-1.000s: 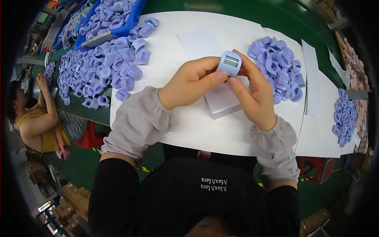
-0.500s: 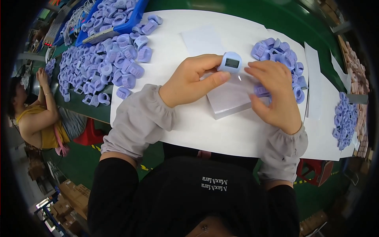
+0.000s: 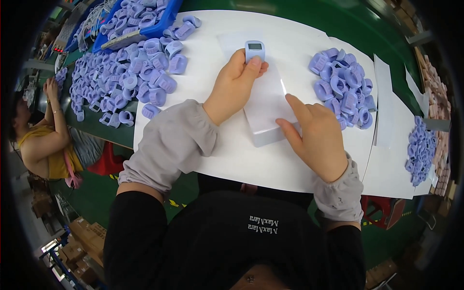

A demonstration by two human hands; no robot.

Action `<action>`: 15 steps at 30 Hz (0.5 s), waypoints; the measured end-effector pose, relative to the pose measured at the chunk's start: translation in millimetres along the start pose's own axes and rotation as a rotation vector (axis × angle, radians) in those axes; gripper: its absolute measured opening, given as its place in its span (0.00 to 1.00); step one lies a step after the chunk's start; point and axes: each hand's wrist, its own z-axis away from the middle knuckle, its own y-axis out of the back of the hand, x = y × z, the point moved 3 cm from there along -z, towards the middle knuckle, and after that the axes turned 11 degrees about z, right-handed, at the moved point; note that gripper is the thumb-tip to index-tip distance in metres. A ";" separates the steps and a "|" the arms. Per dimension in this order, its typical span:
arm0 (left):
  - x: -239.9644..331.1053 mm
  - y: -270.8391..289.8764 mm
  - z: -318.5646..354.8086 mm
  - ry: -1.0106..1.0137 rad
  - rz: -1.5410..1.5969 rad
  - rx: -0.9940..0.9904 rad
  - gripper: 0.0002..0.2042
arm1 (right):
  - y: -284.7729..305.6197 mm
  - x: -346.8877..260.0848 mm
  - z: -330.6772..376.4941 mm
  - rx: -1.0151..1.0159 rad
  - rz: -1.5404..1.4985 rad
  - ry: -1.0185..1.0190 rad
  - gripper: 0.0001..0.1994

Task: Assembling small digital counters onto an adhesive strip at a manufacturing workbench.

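My left hand (image 3: 234, 84) grips a light purple finger counter (image 3: 254, 50) between thumb and fingers, its small dark display facing up. Below it, a stack of clear plastic film or bags (image 3: 266, 108) lies on the white table covering. At the right edge of that stack is my right hand (image 3: 319, 137), its index finger and thumb apart. Whether a thin sheet touches those fingertips is too unclear to tell. Several similar purple counters (image 3: 349, 87) lie heaped just beyond my right hand.
A wide spread of purple counters (image 3: 128, 79) covers the left side, below a blue bin (image 3: 169, 17) holding more. Further counters (image 3: 419, 150) lie at the far right beside pink pieces (image 3: 440, 96). A co-worker (image 3: 48, 140) sits at the left.
My left hand has carried the counter away and to the left, tilting it. My right hand has moved down and left, to the stack's edge, away from the right-hand heap.
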 end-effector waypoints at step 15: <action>30.1 -4.8 13.2 -0.328 -0.165 -0.176 0.23 | -39.0 7.3 -14.8 0.060 -1.351 -0.477 0.21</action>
